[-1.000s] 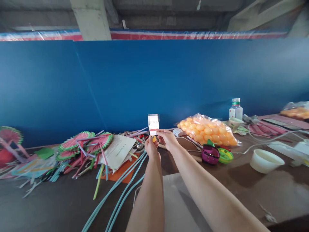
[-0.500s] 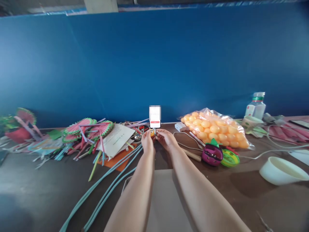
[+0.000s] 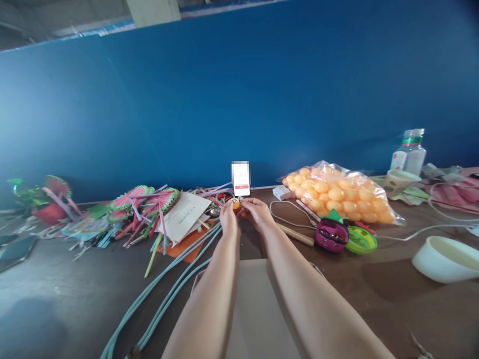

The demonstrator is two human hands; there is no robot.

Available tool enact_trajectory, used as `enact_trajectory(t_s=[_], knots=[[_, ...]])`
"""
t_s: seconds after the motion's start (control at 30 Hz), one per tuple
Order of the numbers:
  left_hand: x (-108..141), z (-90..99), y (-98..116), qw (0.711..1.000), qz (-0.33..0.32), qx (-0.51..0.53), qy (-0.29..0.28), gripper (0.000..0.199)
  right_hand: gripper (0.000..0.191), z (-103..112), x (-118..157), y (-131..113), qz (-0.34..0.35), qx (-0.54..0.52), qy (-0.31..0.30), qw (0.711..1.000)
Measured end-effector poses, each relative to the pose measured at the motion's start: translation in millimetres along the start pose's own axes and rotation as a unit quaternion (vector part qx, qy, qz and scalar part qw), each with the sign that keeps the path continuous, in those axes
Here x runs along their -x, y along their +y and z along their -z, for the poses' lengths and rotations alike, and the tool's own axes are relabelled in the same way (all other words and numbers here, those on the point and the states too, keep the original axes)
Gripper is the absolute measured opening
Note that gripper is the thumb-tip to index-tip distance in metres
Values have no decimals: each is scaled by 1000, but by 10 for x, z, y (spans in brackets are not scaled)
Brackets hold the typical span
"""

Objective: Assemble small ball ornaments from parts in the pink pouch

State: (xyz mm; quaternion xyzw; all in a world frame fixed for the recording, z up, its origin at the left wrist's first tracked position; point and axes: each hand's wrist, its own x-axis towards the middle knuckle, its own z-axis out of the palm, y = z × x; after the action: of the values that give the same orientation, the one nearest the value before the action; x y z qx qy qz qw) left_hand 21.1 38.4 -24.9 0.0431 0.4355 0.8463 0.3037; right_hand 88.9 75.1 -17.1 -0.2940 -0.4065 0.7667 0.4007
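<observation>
My left hand (image 3: 228,217) is closed round a small orange ball (image 3: 235,203) with a dark and pale mark on its top. Close against its right side, my right hand (image 3: 257,211) has its fingers pinched together; a tiny pale piece seems to show at the fingertips, too small to name. Just behind both hands a phone (image 3: 241,178) stands upright with its screen lit. Left of my left hand lies a shiny round metal thing (image 3: 214,212).
Blue-green cords (image 3: 160,284) curve across the left. Beyond them lie paper fans (image 3: 130,198) and white sheets (image 3: 185,214). On the right are a bag of orange balls (image 3: 337,194), a purple container (image 3: 331,235), a wooden stick (image 3: 297,235), a white bowl (image 3: 430,264) and a bottle (image 3: 411,149).
The view has tilted and shifted slightly. The orange ball shows more clearly between my hands, and the right fingers have moved a little at its side.
</observation>
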Motion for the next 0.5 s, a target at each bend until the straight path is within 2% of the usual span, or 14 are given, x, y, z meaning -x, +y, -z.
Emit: enact_trajectory(t_s=[0.17, 0.33, 0.5], knots=[[-30, 3, -38, 1000, -20, -17, -13, 22, 5, -19, -19, 38, 78, 101, 38, 991], [-47, 29, -75, 994, -45, -59, -76, 32, 4, 11, -18, 50, 131, 183, 59, 973], [-53, 35, -74, 992, -41, -105, -59, 39, 6, 56, -68, 103, 168, 204, 63, 962]])
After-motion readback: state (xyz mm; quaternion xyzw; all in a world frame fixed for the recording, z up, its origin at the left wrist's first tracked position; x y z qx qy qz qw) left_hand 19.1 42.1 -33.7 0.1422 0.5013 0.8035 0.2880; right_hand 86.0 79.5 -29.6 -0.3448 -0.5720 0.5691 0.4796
